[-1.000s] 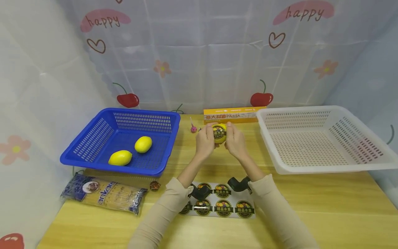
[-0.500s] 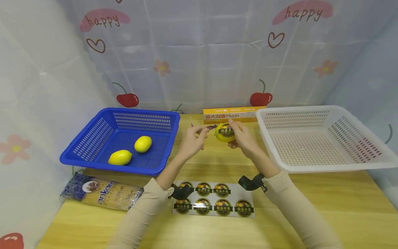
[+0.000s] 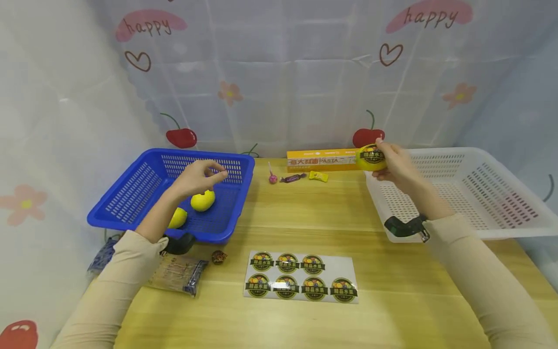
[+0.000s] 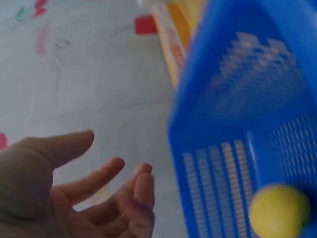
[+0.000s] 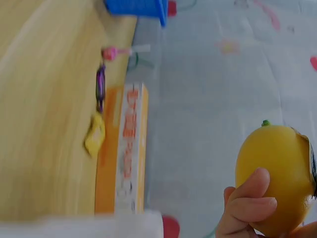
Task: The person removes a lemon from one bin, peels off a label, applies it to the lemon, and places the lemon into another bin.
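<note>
My right hand (image 3: 394, 162) grips a yellow lemon (image 3: 371, 157) with a dark round sticker on it, held over the near-left corner of the white basket (image 3: 501, 228). In the right wrist view the lemon (image 5: 275, 176) sits against my fingertips (image 5: 247, 198). My left hand (image 3: 198, 175) hovers with loosely bent fingers and nothing in it above the blue basket (image 3: 126, 203), just over a lemon (image 3: 203, 200). A second lemon (image 3: 178, 217) lies partly behind my forearm. In the left wrist view my left hand (image 4: 89, 193) is bare beside the blue basket (image 4: 233, 129) and a lemon (image 4: 277, 210).
A sheet of round fruit stickers (image 3: 301, 283) lies at the table's front middle. An orange pasta box (image 3: 322, 160), a lollipop (image 3: 272, 177) and two wrapped sweets (image 3: 305, 177) sit at the back. A pasta packet (image 3: 174, 274) and a small dark sweet (image 3: 218, 256) lie at the left.
My hands have parted: the right carried the stickered lemon rightward to the white basket, and the left swung left, bare, over the blue basket. The sweets behind them now show.
</note>
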`<action>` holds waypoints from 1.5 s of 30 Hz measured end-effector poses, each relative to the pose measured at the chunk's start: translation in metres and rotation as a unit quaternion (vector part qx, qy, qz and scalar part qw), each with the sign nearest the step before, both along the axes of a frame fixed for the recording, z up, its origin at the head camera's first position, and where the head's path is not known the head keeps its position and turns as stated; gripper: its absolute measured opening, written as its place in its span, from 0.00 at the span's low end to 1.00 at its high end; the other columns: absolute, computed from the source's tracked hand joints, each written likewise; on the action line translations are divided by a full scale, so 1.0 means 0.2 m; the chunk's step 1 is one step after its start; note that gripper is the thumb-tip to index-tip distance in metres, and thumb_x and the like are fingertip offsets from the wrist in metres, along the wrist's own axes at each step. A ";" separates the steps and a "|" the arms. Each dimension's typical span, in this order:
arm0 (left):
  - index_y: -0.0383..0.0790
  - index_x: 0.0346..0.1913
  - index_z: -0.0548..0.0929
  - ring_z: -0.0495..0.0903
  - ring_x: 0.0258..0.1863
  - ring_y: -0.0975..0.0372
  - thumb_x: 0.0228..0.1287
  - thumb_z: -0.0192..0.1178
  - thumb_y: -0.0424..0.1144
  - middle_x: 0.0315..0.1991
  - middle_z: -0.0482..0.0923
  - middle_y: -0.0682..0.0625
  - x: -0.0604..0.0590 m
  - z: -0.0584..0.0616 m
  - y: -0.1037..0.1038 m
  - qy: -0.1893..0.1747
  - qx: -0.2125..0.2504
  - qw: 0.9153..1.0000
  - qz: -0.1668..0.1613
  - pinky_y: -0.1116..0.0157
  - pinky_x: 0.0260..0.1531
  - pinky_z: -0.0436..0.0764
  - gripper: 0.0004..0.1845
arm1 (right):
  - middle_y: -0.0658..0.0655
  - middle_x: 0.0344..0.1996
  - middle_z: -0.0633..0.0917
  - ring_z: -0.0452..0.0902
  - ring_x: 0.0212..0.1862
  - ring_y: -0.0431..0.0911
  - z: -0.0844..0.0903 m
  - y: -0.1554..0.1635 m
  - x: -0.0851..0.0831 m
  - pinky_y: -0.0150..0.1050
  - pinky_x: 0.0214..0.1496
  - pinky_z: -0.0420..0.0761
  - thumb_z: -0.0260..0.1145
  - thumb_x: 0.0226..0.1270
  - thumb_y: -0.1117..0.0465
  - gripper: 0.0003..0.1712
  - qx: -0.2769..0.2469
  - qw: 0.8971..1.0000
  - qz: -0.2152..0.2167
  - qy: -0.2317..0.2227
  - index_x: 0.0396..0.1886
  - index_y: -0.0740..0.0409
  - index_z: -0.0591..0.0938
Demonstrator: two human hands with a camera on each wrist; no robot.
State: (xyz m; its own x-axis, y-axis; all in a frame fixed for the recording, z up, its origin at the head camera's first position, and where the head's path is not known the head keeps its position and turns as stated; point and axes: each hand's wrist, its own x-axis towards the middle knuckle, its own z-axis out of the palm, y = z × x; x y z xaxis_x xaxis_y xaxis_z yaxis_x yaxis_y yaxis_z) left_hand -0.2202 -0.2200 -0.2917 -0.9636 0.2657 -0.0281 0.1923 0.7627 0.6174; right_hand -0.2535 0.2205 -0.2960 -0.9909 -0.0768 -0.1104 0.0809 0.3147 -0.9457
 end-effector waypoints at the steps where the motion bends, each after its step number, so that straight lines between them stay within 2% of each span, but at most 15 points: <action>1: 0.30 0.55 0.76 0.76 0.23 0.58 0.69 0.53 0.44 0.37 0.80 0.35 -0.02 0.00 -0.04 -0.013 -0.014 1.000 -0.008 0.64 0.22 0.77 0.21 | 0.59 0.40 0.71 0.74 0.22 0.36 0.00 0.04 -0.02 0.28 0.26 0.77 0.40 0.70 0.35 0.47 0.002 1.000 -0.004 -0.003 0.69 0.72 0.51; 3: 0.28 0.57 0.73 0.75 0.25 0.56 0.68 0.54 0.44 0.38 0.80 0.34 -0.07 -0.02 -0.11 -0.037 -0.041 0.998 -0.026 0.63 0.25 0.77 0.23 | 0.57 0.39 0.71 0.74 0.23 0.36 0.01 0.11 -0.06 0.28 0.28 0.77 0.41 0.69 0.35 0.48 0.008 1.000 -0.006 -0.010 0.70 0.70 0.49; 7: 0.24 0.61 0.68 0.78 0.35 0.46 0.67 0.56 0.43 0.47 0.76 0.29 -0.13 -0.06 -0.19 -0.083 -0.081 0.991 -0.062 0.55 0.35 0.81 0.28 | 0.56 0.40 0.70 0.75 0.25 0.37 0.00 0.24 -0.14 0.29 0.30 0.78 0.42 0.67 0.33 0.51 0.012 1.000 0.005 -0.028 0.73 0.67 0.45; 9: 0.24 0.62 0.66 0.78 0.42 0.43 0.66 0.57 0.42 0.51 0.73 0.27 -0.16 -0.08 -0.22 -0.104 -0.096 0.988 -0.065 0.51 0.40 0.81 0.30 | 0.55 0.40 0.71 0.76 0.26 0.37 -0.01 0.29 -0.17 0.29 0.31 0.79 0.42 0.66 0.32 0.52 0.017 0.999 0.009 -0.034 0.73 0.68 0.43; 13: 0.25 0.64 0.64 0.75 0.50 0.40 0.63 0.60 0.42 0.54 0.71 0.26 -0.21 -0.11 -0.24 -0.140 -0.124 0.981 -0.061 0.48 0.44 0.79 0.33 | 0.57 0.41 0.70 0.76 0.27 0.37 -0.05 0.36 -0.23 0.28 0.32 0.78 0.42 0.65 0.32 0.53 0.024 0.998 0.015 -0.051 0.73 0.68 0.40; 16: 0.26 0.66 0.62 0.71 0.55 0.38 0.61 0.62 0.41 0.59 0.65 0.26 -0.25 -0.14 -0.24 -0.175 -0.135 0.974 -0.056 0.47 0.47 0.78 0.35 | 0.60 0.43 0.68 0.76 0.27 0.37 -0.10 0.40 -0.27 0.28 0.32 0.78 0.42 0.66 0.32 0.53 0.024 0.997 0.022 -0.073 0.73 0.67 0.40; 21: 0.32 0.67 0.63 0.64 0.61 0.38 0.58 0.64 0.38 0.67 0.53 0.28 -0.29 -0.17 -0.23 -0.239 -0.144 0.959 -0.038 0.47 0.49 0.77 0.35 | 0.56 0.39 0.71 0.76 0.27 0.39 -0.19 0.44 -0.32 0.28 0.31 0.77 0.42 0.68 0.35 0.49 0.024 0.994 0.041 -0.103 0.72 0.68 0.45; 24: 0.33 0.67 0.63 0.63 0.62 0.38 0.58 0.64 0.35 0.67 0.53 0.29 -0.31 -0.18 -0.22 -0.265 -0.141 0.954 -0.023 0.48 0.48 0.77 0.35 | 0.54 0.35 0.73 0.76 0.27 0.39 -0.22 0.46 -0.34 0.28 0.30 0.77 0.42 0.69 0.35 0.47 0.018 0.992 0.035 -0.118 0.69 0.70 0.50; 28: 0.33 0.68 0.62 0.61 0.62 0.38 0.58 0.63 0.31 0.66 0.52 0.28 -0.31 -0.20 -0.22 -0.294 -0.129 0.947 0.001 0.50 0.47 0.79 0.35 | 0.56 0.37 0.72 0.75 0.28 0.40 -0.27 0.47 -0.37 0.29 0.32 0.77 0.43 0.69 0.36 0.45 0.019 0.989 0.029 -0.140 0.66 0.71 0.53; 31: 0.32 0.68 0.60 0.61 0.62 0.38 0.58 0.61 0.29 0.66 0.51 0.27 -0.31 -0.22 -0.24 -0.309 -0.118 0.944 0.014 0.51 0.46 0.79 0.35 | 0.59 0.41 0.70 0.75 0.30 0.41 -0.31 0.46 -0.40 0.30 0.33 0.77 0.44 0.69 0.37 0.43 0.020 0.988 0.037 -0.152 0.66 0.68 0.54; 36: 0.33 0.68 0.60 0.60 0.62 0.37 0.59 0.61 0.30 0.66 0.50 0.28 -0.31 -0.27 -0.27 -0.310 -0.104 0.945 0.016 0.51 0.45 0.80 0.35 | 0.61 0.48 0.65 0.74 0.33 0.42 -0.37 0.48 -0.41 0.32 0.37 0.79 0.44 0.72 0.41 0.38 0.018 0.983 0.055 -0.173 0.67 0.66 0.54; 41: 0.35 0.69 0.60 0.59 0.63 0.38 0.59 0.61 0.30 0.67 0.50 0.29 -0.32 -0.28 -0.27 -0.310 -0.102 0.945 0.018 0.49 0.46 0.79 0.35 | 0.64 0.53 0.62 0.71 0.39 0.44 -0.42 0.49 -0.41 0.36 0.44 0.79 0.40 0.75 0.44 0.37 0.035 0.979 0.078 -0.183 0.68 0.70 0.51; 45: 0.36 0.69 0.60 0.59 0.63 0.38 0.59 0.61 0.30 0.67 0.51 0.29 -0.32 -0.29 -0.26 -0.309 -0.111 0.944 0.022 0.49 0.46 0.79 0.35 | 0.66 0.55 0.61 0.69 0.45 0.47 -0.44 0.48 -0.40 0.36 0.47 0.79 0.39 0.76 0.48 0.36 0.018 0.977 0.084 -0.196 0.69 0.71 0.48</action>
State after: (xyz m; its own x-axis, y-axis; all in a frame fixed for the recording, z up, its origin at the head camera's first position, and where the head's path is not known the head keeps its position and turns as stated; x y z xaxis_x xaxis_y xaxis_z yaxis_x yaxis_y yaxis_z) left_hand -0.2848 -0.2716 -0.3496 -0.7550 0.1472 -0.6390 -0.1867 0.8859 0.4247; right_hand -0.3338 0.3164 -0.3846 -0.8457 -0.2249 -0.4839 0.3785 0.3865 -0.8411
